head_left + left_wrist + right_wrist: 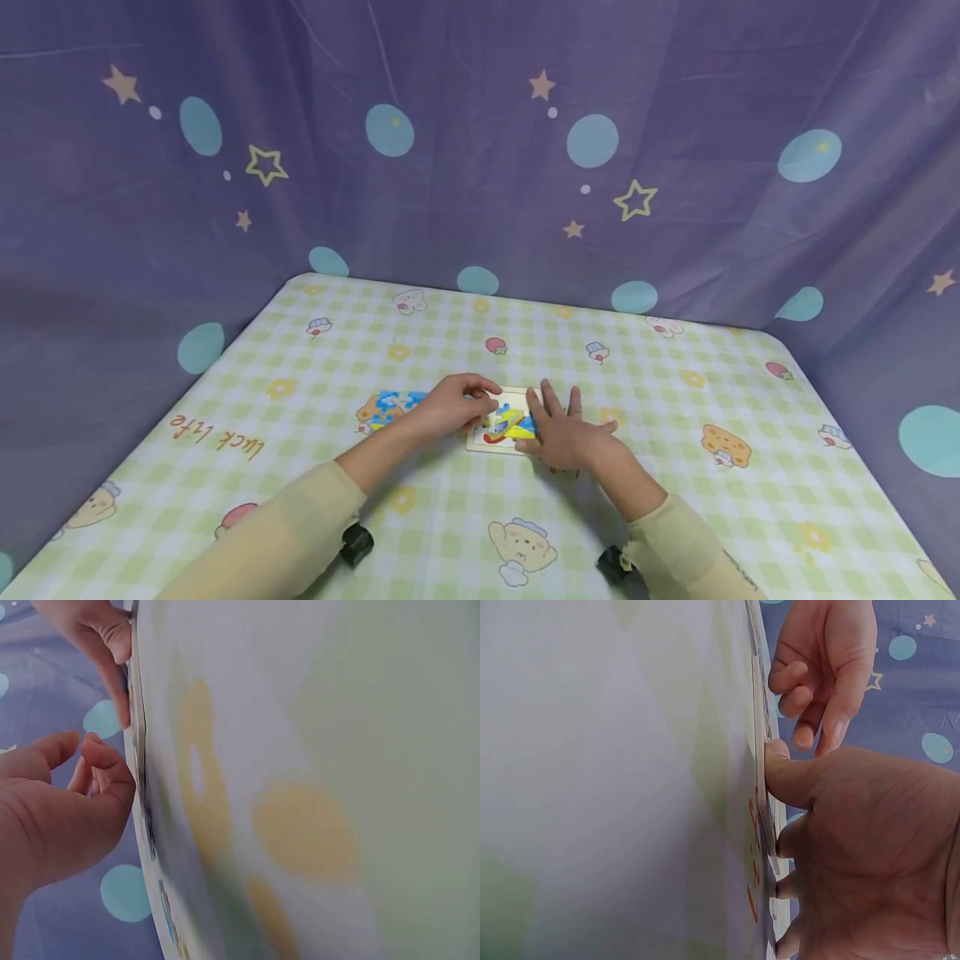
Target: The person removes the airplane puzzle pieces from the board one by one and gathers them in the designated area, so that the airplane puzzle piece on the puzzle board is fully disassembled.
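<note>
At the heart of the green-and-white checked worktop [435, 533], a pale-rimmed puzzle board [491, 450] has all the attention, two hands right at its edges! Across its middle runs a yellow, blue and red picture [506, 427], its far right side hidden from view. Over at three o'clock, there's the right hand [564, 435], fingers straight and fanned wide, thumb touching the board. Round at nine o'clock, it's the left hand [453, 404], fingers loosely bent and free, thumb and forefinger just apart above the rim. Further towards nine o'clock, blue-and-yellow pieces [390, 404] lie flat, partly covered by that arm. Pale sleeves reach in, the left sleeve [292, 521] from seven o'clock, the right sleeve [686, 542] from five, and up at twelve hangs a purple, star-printed curtain [480, 192].
</note>
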Available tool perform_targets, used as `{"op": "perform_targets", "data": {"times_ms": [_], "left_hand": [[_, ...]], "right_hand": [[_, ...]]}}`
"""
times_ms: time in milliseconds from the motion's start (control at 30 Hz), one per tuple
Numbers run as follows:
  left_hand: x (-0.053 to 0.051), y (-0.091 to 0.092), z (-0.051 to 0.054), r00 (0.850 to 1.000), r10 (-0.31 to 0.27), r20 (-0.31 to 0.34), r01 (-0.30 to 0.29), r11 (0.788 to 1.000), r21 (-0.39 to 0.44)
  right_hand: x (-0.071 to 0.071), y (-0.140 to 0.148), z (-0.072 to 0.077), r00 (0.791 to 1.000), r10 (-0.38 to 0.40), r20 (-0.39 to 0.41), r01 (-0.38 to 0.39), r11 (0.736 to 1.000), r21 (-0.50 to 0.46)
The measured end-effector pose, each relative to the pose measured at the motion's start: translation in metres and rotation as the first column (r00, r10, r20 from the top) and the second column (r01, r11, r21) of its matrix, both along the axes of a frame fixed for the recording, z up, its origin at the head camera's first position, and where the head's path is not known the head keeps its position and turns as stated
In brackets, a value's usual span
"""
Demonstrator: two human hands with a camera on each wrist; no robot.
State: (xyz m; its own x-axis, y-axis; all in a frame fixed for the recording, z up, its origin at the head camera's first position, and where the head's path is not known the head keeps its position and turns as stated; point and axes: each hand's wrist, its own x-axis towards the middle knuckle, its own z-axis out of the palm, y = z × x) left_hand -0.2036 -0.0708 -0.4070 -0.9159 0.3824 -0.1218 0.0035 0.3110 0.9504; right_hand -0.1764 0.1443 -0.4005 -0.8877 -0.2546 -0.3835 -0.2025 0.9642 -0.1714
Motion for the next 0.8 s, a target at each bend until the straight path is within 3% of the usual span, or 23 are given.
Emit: {"op": "perform_targets", "data": {"times_ms": [300,467,700,800], "left_hand": [[-0.001,0.009,-0.003,0.997,-0.013,-0.082,0.004,0.993,-0.117],[-0.001,0.010,-0.004,0.996,-0.013,-0.092,-0.002,0.988,-0.154],[-0.003,0.015,-0.005,0.992,-0.027,-0.126,-0.009,0.962,-0.275],[-0.003,0.016,-0.006,0.991,-0.026,-0.132,-0.013,0.957,-0.290]], "right_hand": [[0.000,-0.001,0.000,1.000,0.014,-0.012,-0.014,1.000,-0.002],[0.001,0.000,0.002,1.000,0.008,0.001,-0.008,1.000,-0.005],[0.001,0.000,0.002,1.000,0.023,0.005,-0.023,1.000,0.012],[0.001,0.001,0.001,1.000,0.030,0.002,-0.030,0.999,0.020]]}}
